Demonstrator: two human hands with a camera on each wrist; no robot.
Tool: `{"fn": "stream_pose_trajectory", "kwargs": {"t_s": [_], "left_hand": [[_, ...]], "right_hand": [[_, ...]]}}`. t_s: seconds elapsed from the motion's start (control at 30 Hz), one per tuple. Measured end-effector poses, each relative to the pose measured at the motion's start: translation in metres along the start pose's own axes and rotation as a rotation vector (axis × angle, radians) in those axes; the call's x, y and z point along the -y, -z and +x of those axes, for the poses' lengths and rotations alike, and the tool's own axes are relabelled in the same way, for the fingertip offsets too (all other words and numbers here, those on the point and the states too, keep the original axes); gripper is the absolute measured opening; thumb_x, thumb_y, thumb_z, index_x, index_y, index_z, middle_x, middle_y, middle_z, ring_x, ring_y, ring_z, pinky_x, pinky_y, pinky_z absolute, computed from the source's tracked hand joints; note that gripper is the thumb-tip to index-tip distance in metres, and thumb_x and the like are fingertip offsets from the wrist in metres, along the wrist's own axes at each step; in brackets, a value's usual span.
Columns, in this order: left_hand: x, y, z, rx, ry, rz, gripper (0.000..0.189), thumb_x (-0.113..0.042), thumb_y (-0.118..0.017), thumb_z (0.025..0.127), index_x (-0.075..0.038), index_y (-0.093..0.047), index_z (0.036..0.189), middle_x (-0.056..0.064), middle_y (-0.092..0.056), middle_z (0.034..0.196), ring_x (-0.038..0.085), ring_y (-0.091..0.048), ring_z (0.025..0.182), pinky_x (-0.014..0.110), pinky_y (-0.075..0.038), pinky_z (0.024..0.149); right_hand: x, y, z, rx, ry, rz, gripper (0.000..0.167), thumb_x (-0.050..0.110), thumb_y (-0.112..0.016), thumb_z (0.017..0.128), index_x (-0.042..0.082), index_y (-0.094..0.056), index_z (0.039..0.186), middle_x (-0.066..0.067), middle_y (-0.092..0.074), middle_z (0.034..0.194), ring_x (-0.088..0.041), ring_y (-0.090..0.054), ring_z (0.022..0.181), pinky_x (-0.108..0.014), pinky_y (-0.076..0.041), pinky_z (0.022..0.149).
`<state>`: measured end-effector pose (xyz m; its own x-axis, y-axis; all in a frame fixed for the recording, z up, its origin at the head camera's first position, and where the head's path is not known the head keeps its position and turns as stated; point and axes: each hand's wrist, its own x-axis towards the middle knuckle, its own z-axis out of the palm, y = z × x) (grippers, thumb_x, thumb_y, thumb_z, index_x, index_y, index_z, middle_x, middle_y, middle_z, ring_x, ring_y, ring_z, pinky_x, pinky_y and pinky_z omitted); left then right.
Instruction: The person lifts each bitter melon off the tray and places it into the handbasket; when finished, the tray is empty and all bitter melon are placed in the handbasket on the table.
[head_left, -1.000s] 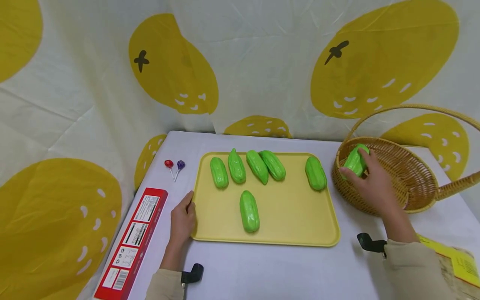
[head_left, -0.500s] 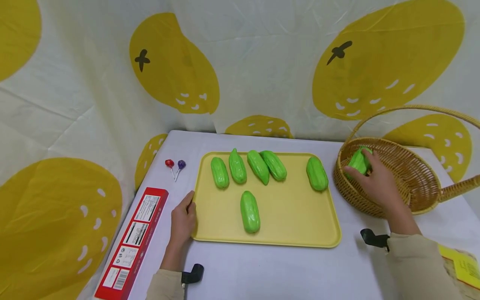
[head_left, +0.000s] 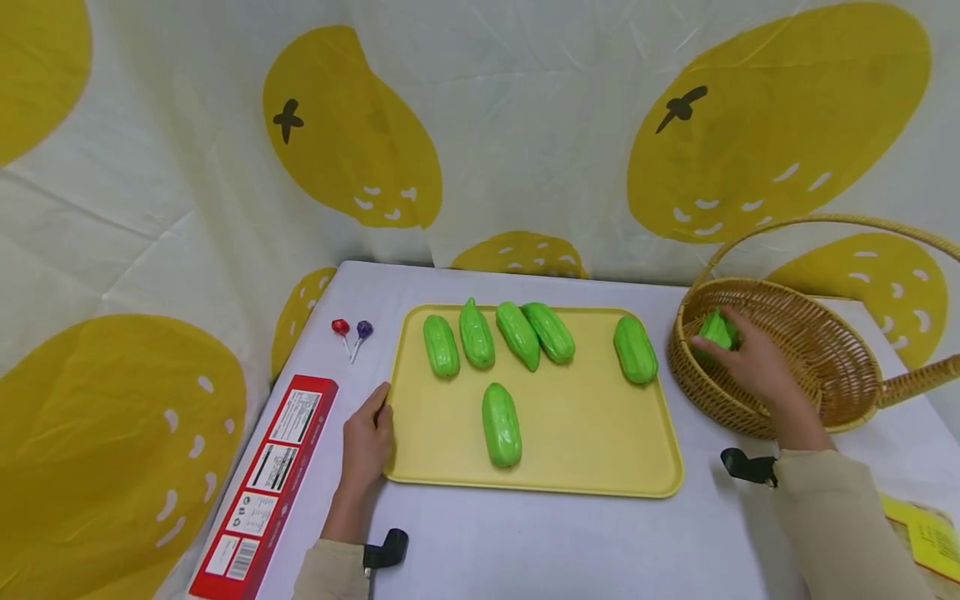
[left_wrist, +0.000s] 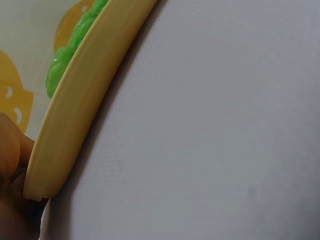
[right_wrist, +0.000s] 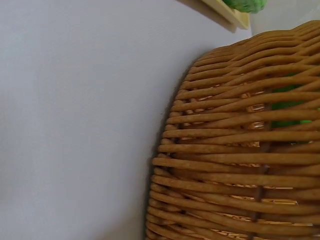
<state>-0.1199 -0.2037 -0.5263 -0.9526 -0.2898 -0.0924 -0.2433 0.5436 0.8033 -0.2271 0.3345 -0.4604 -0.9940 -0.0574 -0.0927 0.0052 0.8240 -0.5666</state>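
Note:
My left hand [head_left: 367, 442] grips the left edge of a yellow tray [head_left: 600, 450] near its front corner. In the left wrist view, the fingers [left_wrist: 10, 150] show at the end of the tray's rim [left_wrist: 75, 110]. Several shiny green, ridged gourds lie on the tray, one alone near the front [head_left: 500, 425] and one at the right [head_left: 635, 350]. My right hand [head_left: 761, 362] reaches into a wicker basket [head_left: 840, 358], thumb and fingers round another green gourd [head_left: 716, 331] at its left side. Through the weave [right_wrist: 225, 150] in the right wrist view, some green shows; the hand is hidden there.
The basket's tall handle [head_left: 825, 218] arches over it. Left of the tray lie a red box [head_left: 262, 492] and two lollipops, red [head_left: 341, 327] and purple [head_left: 364, 329]. A yellow-labelled packet [head_left: 926, 533] lies at the lower right. A lemon-print cloth [head_left: 517, 125] hangs behind the table.
My right hand has lowered the gourd deeper into the basket. The left hand keeps its grip on the tray, and the gourds on it lie as before.

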Motion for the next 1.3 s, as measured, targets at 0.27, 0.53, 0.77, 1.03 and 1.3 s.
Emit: {"fn": "stream_pose_trajectory", "kwargs": {"t_s": [0.27,0.53,0.77,1.03,1.3], "left_hand": [[-0.001,-0.001,-0.002,-0.01,-0.004,-0.005,0.046,-0.009,-0.047,0.107,-0.007,-0.047,0.153,0.012,-0.049,0.157,0.032,-0.043,0.148,0.051,-0.039,0.121],[0.0,0.0,-0.002,-0.002,0.022,-0.007,0.047,-0.012,-0.047,0.107,-0.01,-0.045,0.154,0.01,-0.049,0.158,0.03,-0.042,0.15,0.05,-0.039,0.122],[0.0,-0.001,-0.002,-0.014,0.015,-0.006,0.046,-0.012,-0.047,0.107,-0.01,-0.046,0.154,0.009,-0.049,0.157,0.03,-0.042,0.149,0.049,-0.039,0.122],[0.001,-0.001,0.0,-0.015,0.014,-0.011,0.046,-0.011,-0.046,0.108,-0.009,-0.046,0.154,0.01,-0.049,0.158,0.03,-0.042,0.15,0.049,-0.038,0.123],[0.003,-0.003,0.001,-0.021,-0.002,-0.01,0.046,-0.011,-0.047,0.107,-0.009,-0.047,0.153,0.01,-0.05,0.157,0.03,-0.043,0.149,0.05,-0.039,0.122]], "right_hand": [[-0.007,-0.005,0.005,0.059,-0.022,0.007,0.087,0.045,-0.053,0.105,-0.01,-0.012,0.158,-0.051,-0.026,0.149,-0.067,-0.033,0.132,-0.078,-0.033,0.105],[-0.009,-0.007,0.01,0.074,-0.017,-0.018,0.084,0.043,-0.054,0.105,-0.011,-0.016,0.157,-0.05,-0.029,0.147,-0.066,-0.035,0.131,-0.078,-0.034,0.105],[-0.011,-0.007,0.012,0.076,-0.023,-0.001,0.087,0.045,-0.053,0.104,-0.01,-0.012,0.158,-0.05,-0.026,0.149,-0.067,-0.031,0.134,-0.079,-0.031,0.107],[-0.008,-0.008,0.011,0.062,0.008,-0.03,0.081,0.044,-0.049,0.106,-0.01,-0.017,0.157,-0.049,-0.032,0.145,-0.065,-0.038,0.127,-0.077,-0.036,0.102],[-0.005,-0.009,0.006,0.048,0.011,-0.019,0.082,0.045,-0.049,0.106,-0.011,-0.016,0.157,-0.048,-0.032,0.146,-0.064,-0.039,0.128,-0.077,-0.035,0.103]]}}
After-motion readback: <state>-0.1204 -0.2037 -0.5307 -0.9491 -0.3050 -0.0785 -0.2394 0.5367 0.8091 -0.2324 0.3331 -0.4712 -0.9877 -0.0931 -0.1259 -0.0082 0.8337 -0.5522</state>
